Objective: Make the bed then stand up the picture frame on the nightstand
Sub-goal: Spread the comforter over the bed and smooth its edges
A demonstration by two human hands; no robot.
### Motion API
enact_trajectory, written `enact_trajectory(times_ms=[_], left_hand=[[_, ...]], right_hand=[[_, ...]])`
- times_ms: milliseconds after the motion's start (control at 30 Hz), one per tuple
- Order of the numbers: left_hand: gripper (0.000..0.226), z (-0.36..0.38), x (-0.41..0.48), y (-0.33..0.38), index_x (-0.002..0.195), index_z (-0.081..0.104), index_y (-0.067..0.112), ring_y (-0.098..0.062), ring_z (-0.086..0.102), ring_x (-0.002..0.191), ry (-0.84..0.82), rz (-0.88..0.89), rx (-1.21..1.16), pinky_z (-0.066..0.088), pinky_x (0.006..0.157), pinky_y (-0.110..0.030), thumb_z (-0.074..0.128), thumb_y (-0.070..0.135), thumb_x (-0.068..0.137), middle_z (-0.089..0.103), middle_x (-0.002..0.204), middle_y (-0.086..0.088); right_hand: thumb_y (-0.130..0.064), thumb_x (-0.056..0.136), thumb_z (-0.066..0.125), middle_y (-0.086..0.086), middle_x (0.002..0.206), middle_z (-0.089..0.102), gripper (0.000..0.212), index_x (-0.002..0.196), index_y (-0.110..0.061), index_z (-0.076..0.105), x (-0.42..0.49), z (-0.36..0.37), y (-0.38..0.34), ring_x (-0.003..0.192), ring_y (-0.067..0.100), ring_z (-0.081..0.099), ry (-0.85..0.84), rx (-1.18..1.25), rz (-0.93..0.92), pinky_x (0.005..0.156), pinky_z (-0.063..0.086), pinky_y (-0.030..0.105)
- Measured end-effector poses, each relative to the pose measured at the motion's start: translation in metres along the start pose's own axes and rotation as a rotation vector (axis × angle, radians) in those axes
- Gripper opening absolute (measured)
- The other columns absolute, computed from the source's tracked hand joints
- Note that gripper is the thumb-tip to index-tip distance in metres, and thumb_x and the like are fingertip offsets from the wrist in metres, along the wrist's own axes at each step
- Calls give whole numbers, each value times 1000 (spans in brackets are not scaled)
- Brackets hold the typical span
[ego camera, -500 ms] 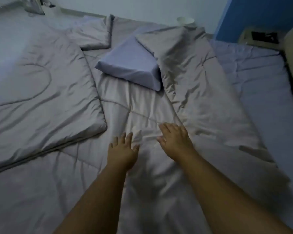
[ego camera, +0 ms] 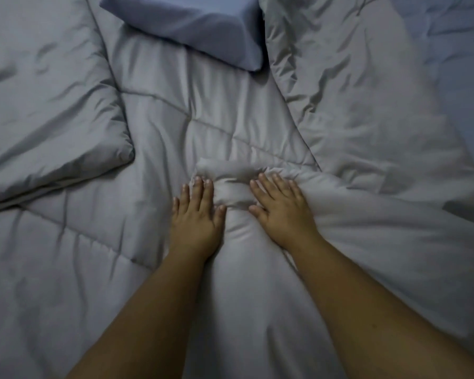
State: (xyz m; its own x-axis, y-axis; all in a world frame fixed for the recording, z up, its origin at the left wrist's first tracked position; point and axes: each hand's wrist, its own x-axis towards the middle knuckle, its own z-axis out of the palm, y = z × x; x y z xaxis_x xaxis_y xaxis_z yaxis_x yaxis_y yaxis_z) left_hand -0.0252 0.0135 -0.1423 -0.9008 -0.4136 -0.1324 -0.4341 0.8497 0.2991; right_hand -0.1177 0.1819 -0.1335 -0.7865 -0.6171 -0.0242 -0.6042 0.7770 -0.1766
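A grey quilted comforter covers the bed, rumpled. My left hand and my right hand lie palm down on it side by side, fingers stretched out. A raised roll of comforter fabric is bunched up between and just beyond my fingertips, with a narrow ridge running back between my thumbs. A pale blue pillow lies on the comforter farther up. The picture frame and the nightstand are out of view.
One corner of the comforter is folded over on the left. Another flap is folded over on the right. The pale bed sheet shows at the far right.
My view has dropped closer to the bed. Both hands have pushed forward on the comforter, and a roll of fabric has bunched up between them.
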Motion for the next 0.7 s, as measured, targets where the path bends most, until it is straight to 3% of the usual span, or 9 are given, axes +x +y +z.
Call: enact_trajectory(times_ms=[233,400,567,633,700], left_hand=[[55,18,13,-2,149,12,28,-23,4,147,37,27,57,-1,118,-39,24,43,98,10,160,1],[49,3,9,5,148,24,22,-22,12,147,8,43,-28,4,118,-37,25,36,100,21,157,-1],[46,-18,-24,26,145,31,18,-23,22,144,-71,10,-229,15,115,-30,28,30,101,29,154,-5],[45,-24,-46,40,145,33,20,-23,27,142,-93,-33,-342,20,113,-29,29,30,101,32,153,-5],[45,-27,-67,56,144,36,21,-25,35,138,-134,-72,-430,25,111,-29,28,32,101,37,151,-6]], right_hand=[[-36,94,47,-3,144,46,42,135,-26,49,12,20,-1,139,21,33,131,-1,-34,115,16,42],[-36,98,38,-7,145,45,39,134,-27,49,13,10,-7,142,17,25,57,25,0,116,9,37],[-35,98,41,10,144,45,35,126,-23,56,-18,-20,-14,137,27,33,-2,171,112,113,18,38],[-36,97,40,10,146,43,35,129,-26,51,-38,-34,-13,136,26,34,-47,179,136,111,21,41],[-34,96,42,6,148,40,47,142,-27,34,-58,-47,-10,136,22,35,-92,212,72,110,25,42]])
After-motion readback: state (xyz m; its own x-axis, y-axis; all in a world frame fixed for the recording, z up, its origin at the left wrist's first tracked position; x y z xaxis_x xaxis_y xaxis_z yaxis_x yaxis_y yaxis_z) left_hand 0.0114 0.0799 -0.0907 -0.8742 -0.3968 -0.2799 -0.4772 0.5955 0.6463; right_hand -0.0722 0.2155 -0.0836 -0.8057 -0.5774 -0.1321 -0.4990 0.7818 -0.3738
